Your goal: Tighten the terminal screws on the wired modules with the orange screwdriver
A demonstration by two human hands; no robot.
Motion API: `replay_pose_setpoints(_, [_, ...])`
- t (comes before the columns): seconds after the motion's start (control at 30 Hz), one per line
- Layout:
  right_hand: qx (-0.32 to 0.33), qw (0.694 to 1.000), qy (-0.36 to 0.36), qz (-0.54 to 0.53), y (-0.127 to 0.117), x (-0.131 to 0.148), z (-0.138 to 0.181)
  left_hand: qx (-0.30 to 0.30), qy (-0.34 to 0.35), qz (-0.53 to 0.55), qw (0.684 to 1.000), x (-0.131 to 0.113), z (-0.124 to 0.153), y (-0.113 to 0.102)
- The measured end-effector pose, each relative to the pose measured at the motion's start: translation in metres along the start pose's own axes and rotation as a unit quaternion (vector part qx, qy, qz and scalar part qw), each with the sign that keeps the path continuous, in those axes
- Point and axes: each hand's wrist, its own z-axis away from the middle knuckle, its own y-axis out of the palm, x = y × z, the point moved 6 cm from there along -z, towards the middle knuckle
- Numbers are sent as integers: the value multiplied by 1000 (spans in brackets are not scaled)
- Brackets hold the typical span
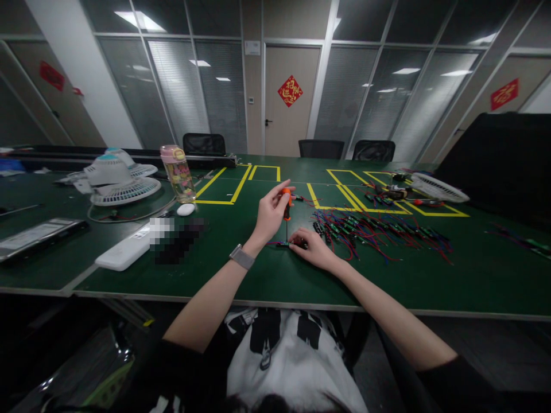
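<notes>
My left hand [272,211] is closed around the orange and black handle of a screwdriver [287,213], held upright. Its thin shaft points down at a small green circuit board [284,244] with wires at its left end. Whether the tip touches the board I cannot tell. My right hand [310,246] pinches the board's right end against the table, its fingertips beside the shaft. Just right of my right hand lies a pile of similar wired circuit boards [370,226], with red and blue leads spread out.
The green table [258,281] carries yellow tape outlines. On the left are a drink bottle [178,175], a white fan [124,183], a white oblong device [129,245] and a small white oval object [186,210]. Another fan part [439,188] stands at right. Chairs line the far side.
</notes>
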Motion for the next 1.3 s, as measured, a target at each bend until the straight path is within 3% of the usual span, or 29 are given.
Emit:
replay_pose_setpoints(0.2, [-1, 1000, -7, 3, 0, 0, 0, -30, 58, -110, 992, -11, 3, -3])
replay_pose_setpoints(0.5, [8, 1000, -1, 2, 0, 1, -1, -1, 20, 0, 1000, -7, 1, 0])
replay_pose_setpoints(0.77, [2, 1000, -3, 2, 0, 0, 0, -36, 78, -109, 990, -15, 3, -6])
replay_pose_setpoints(0.97, [0, 1000, -2, 1, 0, 0, 0, 16, 8, 30, 999, -3, 0, 1])
replay_pose_setpoints(1.07, [0, 1000, 2, 0, 1, -1, 0, 14, -15, 69, 997, 1, 0, 3])
replay_pose_setpoints(1.3, [-1, 1000, -7, 4, 0, -1, -1, -22, 50, -82, 995, -10, 2, -4])
